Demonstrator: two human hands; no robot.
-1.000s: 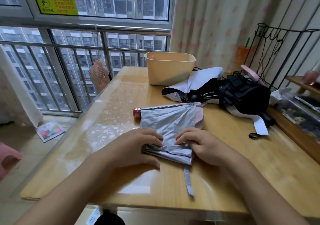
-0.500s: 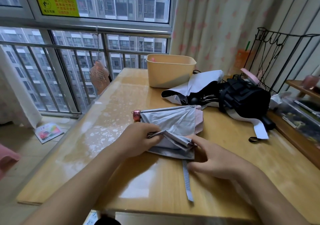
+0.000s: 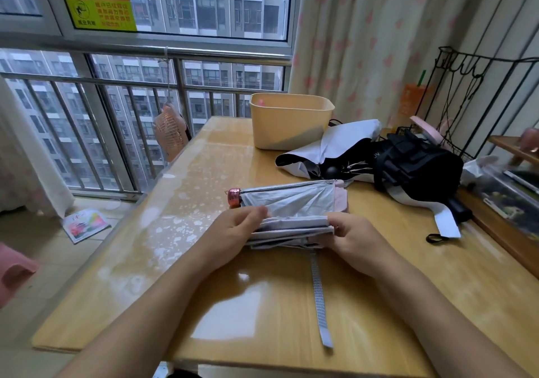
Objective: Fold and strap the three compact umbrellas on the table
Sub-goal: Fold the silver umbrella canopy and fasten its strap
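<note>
A silver compact umbrella (image 3: pixel 294 202) with a pink cap lies across the middle of the wooden table (image 3: pixel 379 304). Its near edge is rolled into flat folds. My left hand (image 3: pixel 233 234) grips the left end of that roll and my right hand (image 3: pixel 353 239) grips the right end. The umbrella's grey strap (image 3: pixel 319 299) trails loose toward the table's front edge. Behind it lie a white-and-black umbrella (image 3: pixel 335 150), loosely spread, and a black umbrella (image 3: pixel 417 170) bunched up, with a white strap hanging from it.
A yellow plastic bin (image 3: pixel 288 124) stands at the back of the table. A black wire rack (image 3: pixel 481 100) and a cluttered wooden shelf (image 3: pixel 507 199) line the right side. A window with railings is on the left, and a booklet (image 3: pixel 86 224) lies on the floor.
Both hands have rolled the silver umbrella's near edge away from me into a thicker fold. The hands moved from the middle of the cloth out to its two ends.
</note>
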